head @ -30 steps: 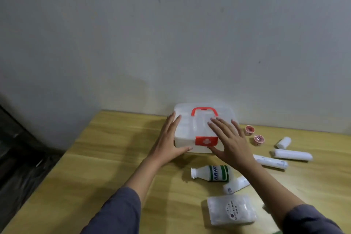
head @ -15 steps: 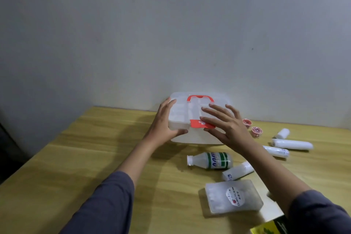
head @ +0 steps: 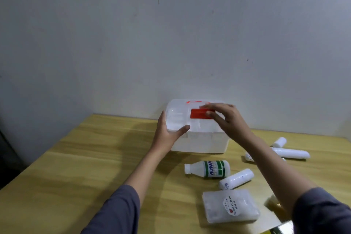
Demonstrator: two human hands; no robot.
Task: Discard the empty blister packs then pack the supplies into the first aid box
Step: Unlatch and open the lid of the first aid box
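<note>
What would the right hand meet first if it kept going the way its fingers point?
The right hand already has its fingertips at the red latch on the first aid box; going on leftward, it would likely press the lid.

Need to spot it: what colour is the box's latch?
Red latch, head view.

Both hands (head: pixel 199 121) on first aid box (head: pixel 201 138)

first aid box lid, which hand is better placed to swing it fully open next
Right. The right hand has fingertips on the red latch at the lid's front, while the left hand grips the first aid box corner, steadying it.
</note>
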